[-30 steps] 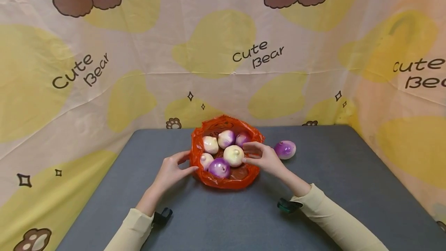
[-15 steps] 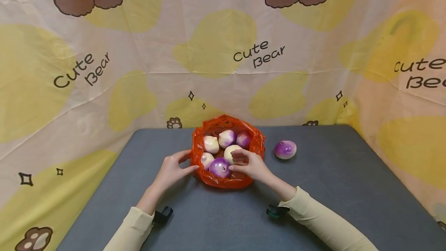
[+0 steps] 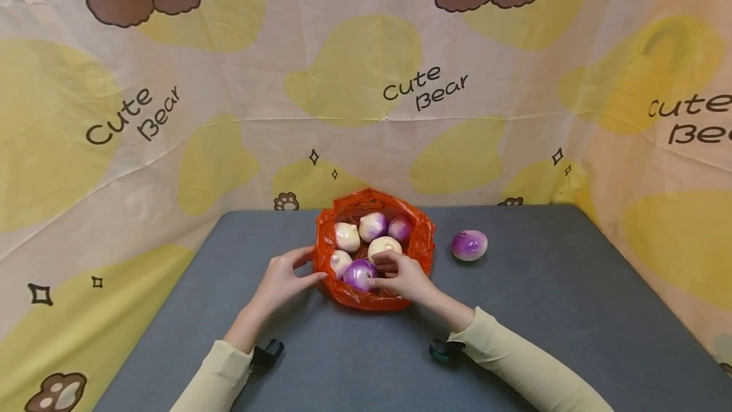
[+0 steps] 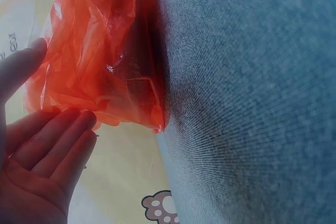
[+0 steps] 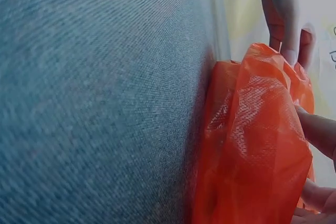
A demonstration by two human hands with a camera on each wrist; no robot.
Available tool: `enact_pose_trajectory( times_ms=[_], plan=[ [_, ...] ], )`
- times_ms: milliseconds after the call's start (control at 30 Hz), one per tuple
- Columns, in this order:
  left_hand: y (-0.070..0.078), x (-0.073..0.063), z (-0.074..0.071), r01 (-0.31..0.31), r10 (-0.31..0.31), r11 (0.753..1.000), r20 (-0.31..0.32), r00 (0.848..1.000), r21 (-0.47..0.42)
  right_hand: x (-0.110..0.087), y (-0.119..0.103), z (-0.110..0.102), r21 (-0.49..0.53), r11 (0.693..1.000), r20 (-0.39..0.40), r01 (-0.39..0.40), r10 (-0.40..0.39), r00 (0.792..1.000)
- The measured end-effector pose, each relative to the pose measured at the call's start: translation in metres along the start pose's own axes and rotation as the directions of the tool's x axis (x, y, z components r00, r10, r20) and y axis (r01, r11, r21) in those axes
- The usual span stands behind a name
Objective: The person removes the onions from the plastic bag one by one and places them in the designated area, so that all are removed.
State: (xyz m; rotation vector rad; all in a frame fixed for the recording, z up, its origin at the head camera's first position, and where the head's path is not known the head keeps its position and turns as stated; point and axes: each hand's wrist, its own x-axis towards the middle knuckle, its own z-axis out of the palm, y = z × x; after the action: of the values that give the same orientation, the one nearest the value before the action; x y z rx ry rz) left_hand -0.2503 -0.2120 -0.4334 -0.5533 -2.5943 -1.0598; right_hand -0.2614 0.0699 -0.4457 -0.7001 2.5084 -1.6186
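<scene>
head view: grey tabletop (image 3: 354, 361) before printed cloth (image 3: 337, 75), left grip (image 3: 284, 279), right grip (image 3: 409, 278) spread at red bag (image 3: 357, 300)

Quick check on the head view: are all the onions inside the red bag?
No, one purple onion lies on the gray table, to the right of the red bag.

Bag (image 3: 360, 301) at centre of my dial: thin red plastic film, crinkled, glossy, light streaking along its folds. Purple onion (image 3: 358, 274) inside, toward seven o'clock: smooth skin, glassy shine. Loose onion (image 3: 469, 245) at three: I get same slick gloss, bright highlight on top. Tabletop (image 3: 354, 361) down at six: matt, wrist views giving me fine, cloth-like ribbed grain. Backdrop (image 3: 343, 81) at twelve: printed cloth, lightly creased. Sleeves (image 3: 211, 374), eight and four: matt, soft-looking fabric.
</scene>
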Motion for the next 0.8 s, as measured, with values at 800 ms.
enact_pose_trajectory(
  times_ms=[800],
  plan=[
    [0.0008, -0.0012, 0.0001, -0.013, 0.013, 1.0, -0.001, 1.0, -0.006, 0.002, -0.0011, 0.009, -0.11, 0.994, 0.064, 0.016, -0.009, 0.998]
  ],
)
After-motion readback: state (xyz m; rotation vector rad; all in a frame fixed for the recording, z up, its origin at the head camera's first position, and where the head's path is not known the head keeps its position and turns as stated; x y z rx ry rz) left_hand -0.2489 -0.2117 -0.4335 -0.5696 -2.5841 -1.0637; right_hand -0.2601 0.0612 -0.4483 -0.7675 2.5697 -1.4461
